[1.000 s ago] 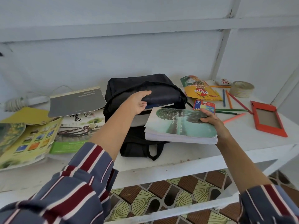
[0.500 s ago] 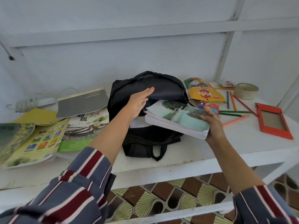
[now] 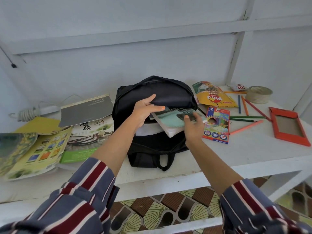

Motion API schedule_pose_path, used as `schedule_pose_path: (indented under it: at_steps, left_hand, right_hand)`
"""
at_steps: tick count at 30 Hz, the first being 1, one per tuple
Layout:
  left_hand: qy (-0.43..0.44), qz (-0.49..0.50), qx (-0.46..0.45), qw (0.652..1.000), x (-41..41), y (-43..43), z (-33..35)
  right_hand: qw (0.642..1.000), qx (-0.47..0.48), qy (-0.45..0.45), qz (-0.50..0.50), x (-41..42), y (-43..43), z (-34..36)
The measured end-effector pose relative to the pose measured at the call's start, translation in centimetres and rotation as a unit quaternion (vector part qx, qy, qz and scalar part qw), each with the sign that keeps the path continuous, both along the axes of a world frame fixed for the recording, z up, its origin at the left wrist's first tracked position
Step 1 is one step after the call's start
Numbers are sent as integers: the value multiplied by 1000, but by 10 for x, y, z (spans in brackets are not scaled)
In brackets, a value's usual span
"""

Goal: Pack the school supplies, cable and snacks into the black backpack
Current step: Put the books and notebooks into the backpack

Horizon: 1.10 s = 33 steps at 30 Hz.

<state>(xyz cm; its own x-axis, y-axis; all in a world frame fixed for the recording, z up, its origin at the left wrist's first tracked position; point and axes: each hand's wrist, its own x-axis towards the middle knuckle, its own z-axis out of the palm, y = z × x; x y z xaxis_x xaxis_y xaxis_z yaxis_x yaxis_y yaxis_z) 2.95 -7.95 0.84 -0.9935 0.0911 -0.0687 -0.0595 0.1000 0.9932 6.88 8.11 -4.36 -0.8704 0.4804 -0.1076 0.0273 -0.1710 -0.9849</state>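
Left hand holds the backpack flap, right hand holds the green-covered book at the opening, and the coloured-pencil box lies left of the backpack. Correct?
One error: the head view shows the coloured-pencil box right of the backpack, not left. The left hand, right hand and book are as stated.

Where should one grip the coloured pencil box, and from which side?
Probably from above, pinching across its narrow width near the front end: the coloured pencil box lies flat on the table, and the book and pencils crowd its rear part.
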Motion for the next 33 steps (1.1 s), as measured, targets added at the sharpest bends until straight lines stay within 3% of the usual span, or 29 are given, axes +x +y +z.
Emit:
schedule_pose_path:
  at_steps: [2, 4, 7, 10, 12, 16, 20, 27, 33]
  left_hand:
    - [2, 3, 2, 1000, -1, 0, 1]
    - [3, 3, 4, 1000, -2, -1, 1]
    - [5, 2, 7, 1000, -4, -2, 1]
    - [9, 0, 12, 1000, -5, -3, 2]
    - [13, 1, 12, 1000, -6, -3, 1]
    - [22, 4, 15, 1000, -6, -2, 1]
    - [32, 12, 10, 999, -3, 0, 3]
    - [30, 16, -10, 999, 1, 1, 3]
    - [35, 15, -19, 999, 1, 0, 6]
  right_hand:
    - [987, 43, -64, 142, -3, -3, -4]
    - [946, 144, -137, 256, 0, 7, 1]
    - [885, 293, -162, 324, 4, 28, 17]
    - [762, 543, -188, 300, 11, 38, 33]
    - [702, 640, -162, 269, 13, 33, 34]
    - [625, 718, -13, 306, 0, 25, 17]
    - [618, 713, -4, 330, -14, 25, 2]
    - [646, 720, 15, 255, -44, 7, -7]
    - [632, 725, 41, 271, -54, 14, -13]
